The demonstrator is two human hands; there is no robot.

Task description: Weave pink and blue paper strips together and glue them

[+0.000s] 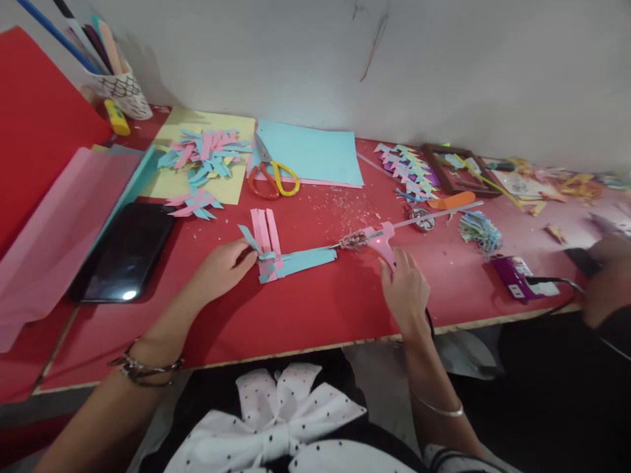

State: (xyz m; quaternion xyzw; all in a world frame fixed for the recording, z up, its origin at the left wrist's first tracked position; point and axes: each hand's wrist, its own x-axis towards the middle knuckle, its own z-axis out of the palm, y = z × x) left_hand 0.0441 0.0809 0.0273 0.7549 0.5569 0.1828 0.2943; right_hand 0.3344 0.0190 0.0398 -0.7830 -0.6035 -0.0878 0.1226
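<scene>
My left hand [229, 266] pinches the end of a blue paper strip [249, 238] at the left side of a small weave of pink and blue strips [269, 266]. Two pink strips stand up from the weave, and blue strips [308, 263] run out to its right. In my right hand [407, 289] is a pink glue gun [382, 244] with a small red light and a clear glue stick [438, 214] in its back. Its metal nozzle points left, close to the far end of the blue strips; I cannot tell whether it touches them.
Scissors [274, 174] lie behind the weave, near a pile of cut strips [210, 154]. A black phone [128, 253] is at the left. At the right are a purple power box [517, 279], a brown frame [458, 172] and another person's blurred hand [608, 276].
</scene>
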